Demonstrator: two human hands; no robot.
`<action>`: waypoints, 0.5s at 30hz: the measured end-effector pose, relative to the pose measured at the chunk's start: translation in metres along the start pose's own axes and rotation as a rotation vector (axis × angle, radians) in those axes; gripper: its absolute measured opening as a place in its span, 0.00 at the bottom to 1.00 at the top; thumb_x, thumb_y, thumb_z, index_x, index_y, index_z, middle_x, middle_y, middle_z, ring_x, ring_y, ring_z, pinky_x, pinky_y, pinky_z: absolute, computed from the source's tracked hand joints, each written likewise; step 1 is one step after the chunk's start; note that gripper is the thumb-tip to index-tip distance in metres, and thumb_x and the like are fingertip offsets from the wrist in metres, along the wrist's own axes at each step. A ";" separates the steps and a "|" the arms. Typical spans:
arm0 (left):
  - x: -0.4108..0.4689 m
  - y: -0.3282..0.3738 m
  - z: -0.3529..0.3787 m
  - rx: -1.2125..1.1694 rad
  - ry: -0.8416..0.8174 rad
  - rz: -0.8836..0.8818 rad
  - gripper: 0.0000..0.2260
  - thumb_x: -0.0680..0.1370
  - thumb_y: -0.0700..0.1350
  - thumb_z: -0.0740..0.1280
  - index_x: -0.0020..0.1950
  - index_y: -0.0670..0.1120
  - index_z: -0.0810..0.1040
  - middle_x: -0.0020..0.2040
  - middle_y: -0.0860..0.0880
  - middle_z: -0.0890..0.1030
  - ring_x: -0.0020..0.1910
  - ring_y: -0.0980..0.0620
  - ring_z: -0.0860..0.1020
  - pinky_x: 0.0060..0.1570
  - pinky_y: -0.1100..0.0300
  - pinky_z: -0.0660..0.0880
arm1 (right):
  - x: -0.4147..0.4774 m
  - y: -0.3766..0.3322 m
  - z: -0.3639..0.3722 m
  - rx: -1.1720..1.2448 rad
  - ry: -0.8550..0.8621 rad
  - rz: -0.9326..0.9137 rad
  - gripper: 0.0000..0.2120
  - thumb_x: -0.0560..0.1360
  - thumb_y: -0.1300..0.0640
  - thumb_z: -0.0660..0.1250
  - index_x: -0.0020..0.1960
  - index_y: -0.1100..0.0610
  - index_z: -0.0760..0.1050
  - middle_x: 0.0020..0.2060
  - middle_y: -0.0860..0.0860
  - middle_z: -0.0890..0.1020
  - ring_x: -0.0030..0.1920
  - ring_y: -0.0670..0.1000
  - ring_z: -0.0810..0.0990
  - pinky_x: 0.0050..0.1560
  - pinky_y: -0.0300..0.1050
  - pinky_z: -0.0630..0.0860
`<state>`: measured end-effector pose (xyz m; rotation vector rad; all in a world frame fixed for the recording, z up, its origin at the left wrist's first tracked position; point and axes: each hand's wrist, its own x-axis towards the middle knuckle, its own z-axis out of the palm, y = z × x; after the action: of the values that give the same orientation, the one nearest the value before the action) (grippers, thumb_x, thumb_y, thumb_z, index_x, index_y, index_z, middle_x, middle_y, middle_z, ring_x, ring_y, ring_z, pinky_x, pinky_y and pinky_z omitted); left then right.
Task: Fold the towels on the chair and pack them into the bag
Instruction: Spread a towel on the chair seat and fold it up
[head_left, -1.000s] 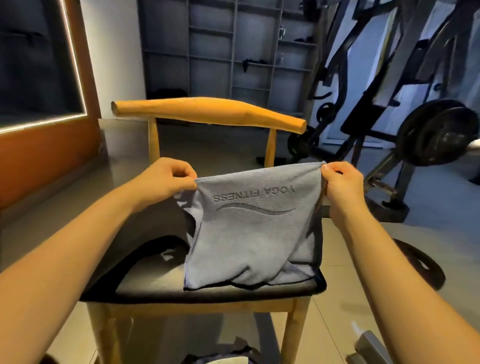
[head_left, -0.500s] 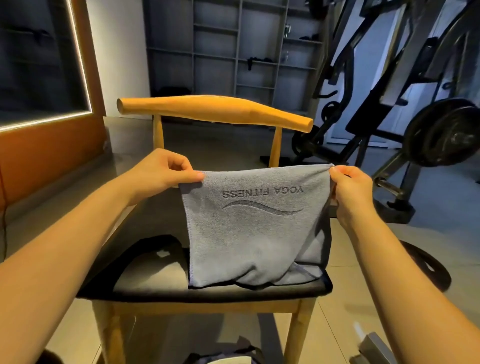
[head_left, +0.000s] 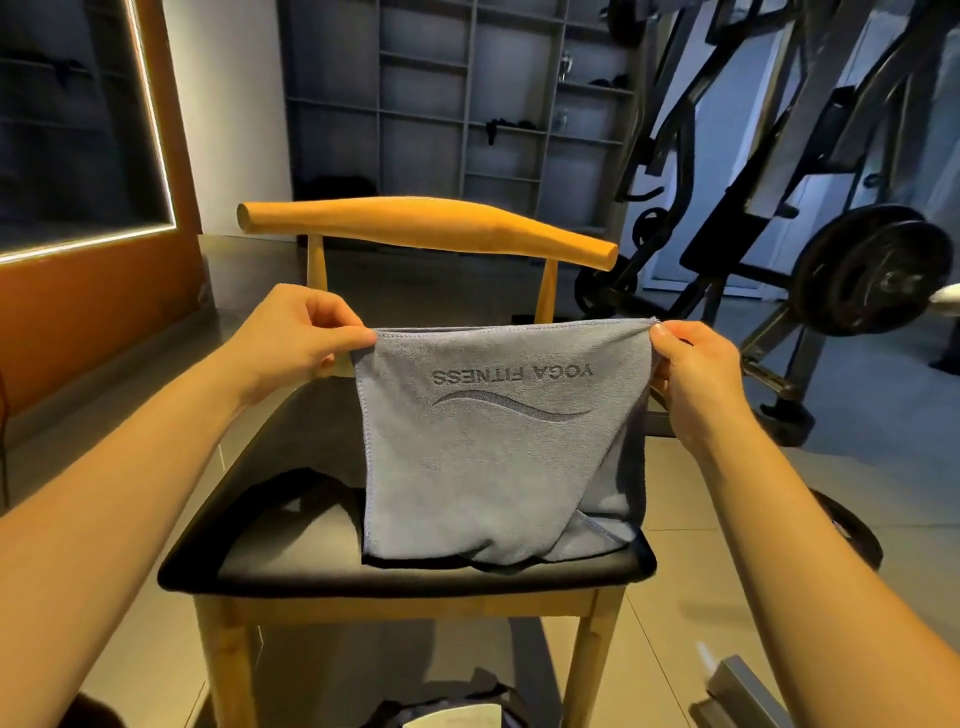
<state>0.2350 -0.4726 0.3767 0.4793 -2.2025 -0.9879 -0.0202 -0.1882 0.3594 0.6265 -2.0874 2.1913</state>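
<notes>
A grey-blue towel (head_left: 488, 457) with upside-down "YOGA FITNESS" lettering hangs stretched above the chair seat (head_left: 311, 566), its lower part bunched on the dark cushion. My left hand (head_left: 301, 348) pinches the towel's top left corner. My right hand (head_left: 696, 374) pinches the top right corner. The chair has a wooden backrest (head_left: 426, 228) and wooden legs. A dark bag (head_left: 441, 709) with something pale inside shows on the floor under the seat's front edge, mostly cut off by the frame.
A dark strap or cloth (head_left: 291, 488) lies on the left of the seat. A weight machine with a black plate (head_left: 867, 270) stands at the right. Grey shelves (head_left: 467, 93) line the back wall. A metal piece (head_left: 737, 696) lies on the floor at lower right.
Both hands have pulled the top edge taut and straight, so the towel hangs flatter. The left corner, crumpled a second ago, is now smoothed out.
</notes>
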 end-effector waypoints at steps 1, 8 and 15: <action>0.002 0.001 -0.004 0.025 0.040 0.016 0.06 0.77 0.48 0.73 0.46 0.46 0.84 0.40 0.49 0.84 0.43 0.49 0.82 0.39 0.61 0.77 | -0.002 -0.006 0.000 0.002 -0.019 -0.014 0.09 0.82 0.53 0.67 0.59 0.55 0.81 0.52 0.55 0.84 0.53 0.55 0.82 0.55 0.52 0.81; 0.034 0.022 -0.043 0.266 0.252 0.265 0.07 0.81 0.44 0.69 0.59 0.47 0.81 0.54 0.50 0.82 0.52 0.50 0.79 0.53 0.56 0.77 | 0.006 -0.074 0.021 -0.008 -0.105 -0.054 0.07 0.82 0.59 0.67 0.56 0.59 0.82 0.50 0.56 0.85 0.55 0.60 0.84 0.51 0.51 0.82; 0.059 0.062 -0.101 0.342 0.264 0.267 0.09 0.81 0.35 0.66 0.51 0.48 0.83 0.42 0.49 0.80 0.39 0.58 0.77 0.41 0.67 0.72 | -0.004 -0.162 0.039 0.029 -0.571 -0.166 0.07 0.82 0.62 0.63 0.53 0.62 0.80 0.41 0.53 0.83 0.41 0.52 0.81 0.41 0.44 0.81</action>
<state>0.2607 -0.5173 0.4987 0.4250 -2.1272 -0.3843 0.0433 -0.2105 0.5120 1.5189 -2.1186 2.1250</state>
